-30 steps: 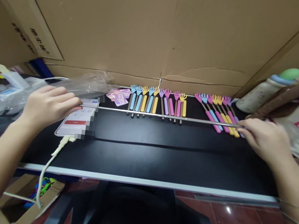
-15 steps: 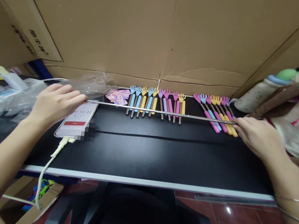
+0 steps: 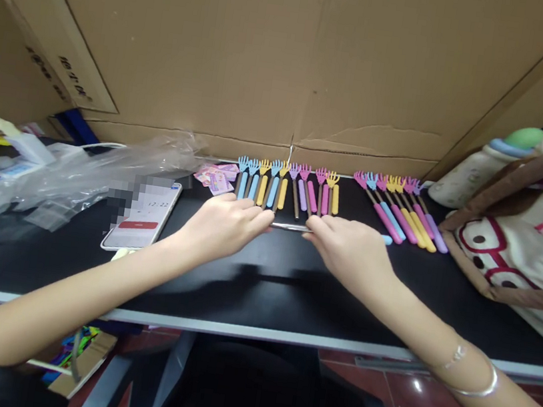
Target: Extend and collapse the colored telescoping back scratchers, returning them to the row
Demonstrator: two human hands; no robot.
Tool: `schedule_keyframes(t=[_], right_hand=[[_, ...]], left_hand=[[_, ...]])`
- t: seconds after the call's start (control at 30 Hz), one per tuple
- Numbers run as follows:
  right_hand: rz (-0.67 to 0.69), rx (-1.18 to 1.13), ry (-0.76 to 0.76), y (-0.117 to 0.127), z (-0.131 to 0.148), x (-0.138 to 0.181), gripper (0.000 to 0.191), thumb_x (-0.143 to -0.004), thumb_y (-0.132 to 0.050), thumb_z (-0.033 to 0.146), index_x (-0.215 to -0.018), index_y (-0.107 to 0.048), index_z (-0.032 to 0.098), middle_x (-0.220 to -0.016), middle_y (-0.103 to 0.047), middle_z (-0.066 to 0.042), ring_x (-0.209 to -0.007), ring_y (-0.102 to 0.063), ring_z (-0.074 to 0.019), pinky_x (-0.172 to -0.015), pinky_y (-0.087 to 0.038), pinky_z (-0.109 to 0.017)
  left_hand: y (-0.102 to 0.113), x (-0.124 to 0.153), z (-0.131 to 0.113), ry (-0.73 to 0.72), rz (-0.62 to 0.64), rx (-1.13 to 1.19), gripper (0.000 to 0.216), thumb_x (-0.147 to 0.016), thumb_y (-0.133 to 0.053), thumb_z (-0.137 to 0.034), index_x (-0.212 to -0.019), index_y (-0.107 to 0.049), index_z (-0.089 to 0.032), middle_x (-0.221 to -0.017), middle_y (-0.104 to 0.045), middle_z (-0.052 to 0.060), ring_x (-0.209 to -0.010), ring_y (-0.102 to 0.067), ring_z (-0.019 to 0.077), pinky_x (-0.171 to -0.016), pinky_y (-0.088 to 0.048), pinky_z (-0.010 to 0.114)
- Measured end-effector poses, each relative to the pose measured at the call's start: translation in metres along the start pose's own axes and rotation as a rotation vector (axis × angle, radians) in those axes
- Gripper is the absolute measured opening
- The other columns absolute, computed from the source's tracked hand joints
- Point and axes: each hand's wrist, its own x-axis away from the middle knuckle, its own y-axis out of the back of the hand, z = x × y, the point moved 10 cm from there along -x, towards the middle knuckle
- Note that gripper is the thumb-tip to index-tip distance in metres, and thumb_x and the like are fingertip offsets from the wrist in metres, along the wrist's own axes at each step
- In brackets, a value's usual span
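Observation:
My left hand (image 3: 225, 224) and my right hand (image 3: 353, 249) are closed, facing each other over the middle of the black table, a small gap apart. Both grip one telescopic back scratcher (image 3: 291, 227); a short length of its silver rod shows between them. A light blue end, in line with the rod, sticks out beyond my right hand. Its claw is hidden. Just behind my hands lies a row of short back scratchers (image 3: 272, 190) with blue, yellow, purple and pink handles. Farther right is a slanted group of similar back scratchers (image 3: 407, 219).
A phone (image 3: 146, 216) lies left of my hands, beside crumpled clear plastic (image 3: 104, 170). Small pink packets (image 3: 217, 177) rest near the row. A bottle (image 3: 475, 171) and a cream bag (image 3: 535, 267) stand at right. Cardboard (image 3: 212, 53) walls the back; a chair (image 3: 245, 388) is below.
My hands have come from wide apart to close together at the middle. The long silver rod between them has shortened to a small visible piece.

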Motion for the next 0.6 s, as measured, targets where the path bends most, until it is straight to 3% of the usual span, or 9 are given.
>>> schedule_keyframes(t=[0.13, 0.23, 0.37, 0.5, 0.6], right_hand=[[-0.027, -0.039, 0.019, 0.001, 0.014, -0.001, 0.029, -0.1, -0.043, 0.03, -0.08, -0.061, 0.019, -0.062, -0.061, -0.001, -0.055, -0.053, -0.0127, -0.052, -0.022, -0.027], [-0.029, -0.014, 0.039, 0.002, 0.007, 0.002, 0.034, -0.101, -0.041, 0.036, -0.08, -0.062, 0.019, -0.062, -0.062, 0.0, -0.054, -0.052, -0.012, -0.052, -0.02, -0.028], [0.014, 0.053, -0.047, -0.008, -0.058, 0.025, 0.046, -0.102, -0.033, 0.046, -0.079, -0.064, 0.02, -0.063, -0.064, -0.003, -0.056, -0.052, -0.0141, -0.052, -0.021, -0.029], [0.018, 0.026, -0.119, -0.019, -0.137, 0.068, 0.056, -0.101, -0.023, 0.054, -0.086, -0.066, 0.022, -0.078, -0.07, -0.008, -0.062, -0.055, -0.0191, -0.058, -0.03, -0.032], [0.002, -0.022, -0.123, -0.021, -0.166, 0.091, 0.055, -0.1, -0.023, 0.056, -0.089, -0.066, 0.024, -0.077, -0.067, -0.008, -0.067, -0.058, -0.0227, -0.064, -0.037, -0.036]], left_hand=[[0.002, -0.003, -0.009, -0.014, 0.01, 0.026, 0.027, -0.099, -0.044, -0.018, -0.075, -0.054, -0.019, -0.06, -0.06, 0.0, -0.057, -0.058, 0.0156, -0.055, -0.033, 0.03], [0.002, 0.002, -0.002, -0.018, -0.012, 0.025, 0.03, -0.101, -0.044, -0.027, -0.074, -0.055, -0.02, -0.061, -0.06, -0.001, -0.058, -0.058, 0.0149, -0.054, -0.032, 0.029], [0.0, 0.038, 0.046, -0.006, 0.0, -0.103, 0.029, -0.101, -0.046, -0.033, -0.077, -0.058, -0.021, -0.067, -0.065, -0.001, -0.064, -0.058, 0.0147, -0.057, -0.034, 0.029], [-0.007, 0.097, 0.108, 0.086, 0.132, -0.269, 0.032, -0.102, -0.044, -0.037, -0.077, -0.056, -0.021, -0.066, -0.061, -0.002, -0.065, -0.055, 0.0141, -0.058, -0.036, 0.029], [-0.009, 0.129, 0.136, 0.232, 0.202, -0.224, 0.035, -0.103, -0.038, -0.034, -0.074, -0.053, -0.022, -0.064, -0.056, -0.002, -0.068, -0.053, 0.0146, -0.06, -0.035, 0.031]])
